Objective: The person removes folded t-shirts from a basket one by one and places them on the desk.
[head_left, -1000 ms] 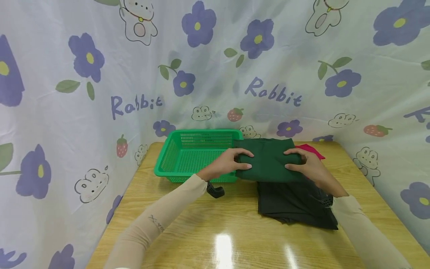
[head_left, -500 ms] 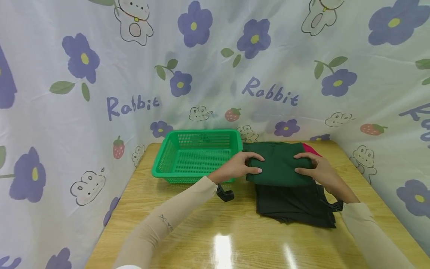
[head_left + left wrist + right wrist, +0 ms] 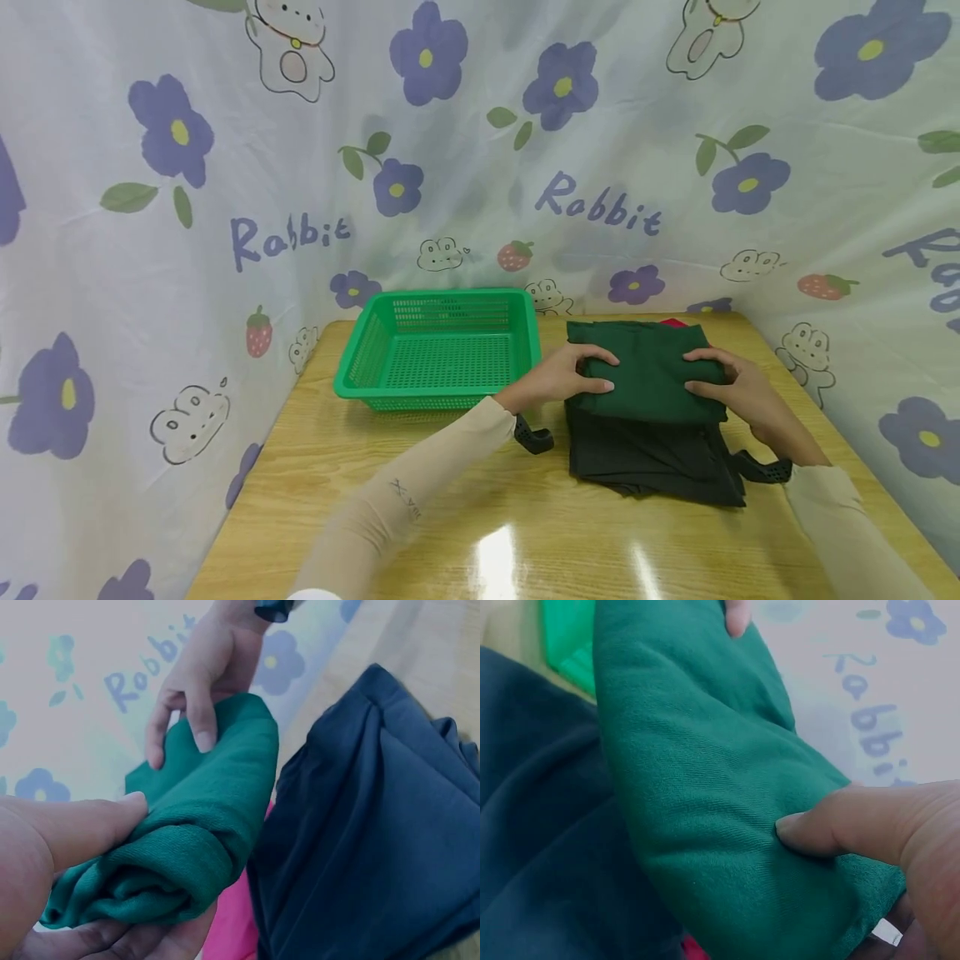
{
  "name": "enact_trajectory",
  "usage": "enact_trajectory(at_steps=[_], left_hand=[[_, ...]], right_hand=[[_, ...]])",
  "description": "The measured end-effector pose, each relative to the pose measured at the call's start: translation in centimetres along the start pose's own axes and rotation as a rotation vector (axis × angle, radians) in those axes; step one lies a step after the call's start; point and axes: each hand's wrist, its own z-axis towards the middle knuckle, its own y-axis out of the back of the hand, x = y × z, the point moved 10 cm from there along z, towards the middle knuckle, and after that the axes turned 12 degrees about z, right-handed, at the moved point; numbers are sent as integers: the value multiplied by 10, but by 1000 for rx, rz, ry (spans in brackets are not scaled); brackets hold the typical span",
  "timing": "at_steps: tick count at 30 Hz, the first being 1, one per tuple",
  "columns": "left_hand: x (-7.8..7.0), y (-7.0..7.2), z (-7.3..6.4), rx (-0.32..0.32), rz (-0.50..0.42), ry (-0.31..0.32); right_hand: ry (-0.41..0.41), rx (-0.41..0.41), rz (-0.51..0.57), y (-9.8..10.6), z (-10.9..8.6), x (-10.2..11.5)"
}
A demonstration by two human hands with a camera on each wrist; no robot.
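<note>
A folded dark green garment (image 3: 648,375) is held between both hands at the right of the table. My left hand (image 3: 566,375) grips its left end, thumb on top and fingers beneath, and the rolled layers of cloth show in the left wrist view. At the opposite end my right hand (image 3: 738,392) pinches it, the thumb pressing into the fabric (image 3: 727,825) in the right wrist view. Under and in front of it lies a black garment (image 3: 645,462), partly covered. A bit of pink-red cloth (image 3: 234,922) shows beneath the green one.
Left of the hands stands a green plastic basket (image 3: 435,400) with slotted sides and nothing in it. The wooden table (image 3: 390,467) reaches back to a white curtain (image 3: 465,150) printed with flowers and rabbits.
Both hands have carried the green garment to the right and slightly nearer, off its overlap with the basket. It covers more of the pink-red cloth now. The view has turned slightly right.
</note>
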Motion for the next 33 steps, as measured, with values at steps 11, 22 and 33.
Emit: enact_trajectory(at_steps=[11, 22, 33], left_hand=[[-10, -34, 20, -1, -28, -18], [-26, -67, 34, 6, -63, 13], [-29, -107, 43, 34, -47, 51]], right_hand=[[-23, -43, -20, 29, -16, -18], [-34, -124, -20, 60, -32, -35], [-90, -170, 35, 80, -53, -60]])
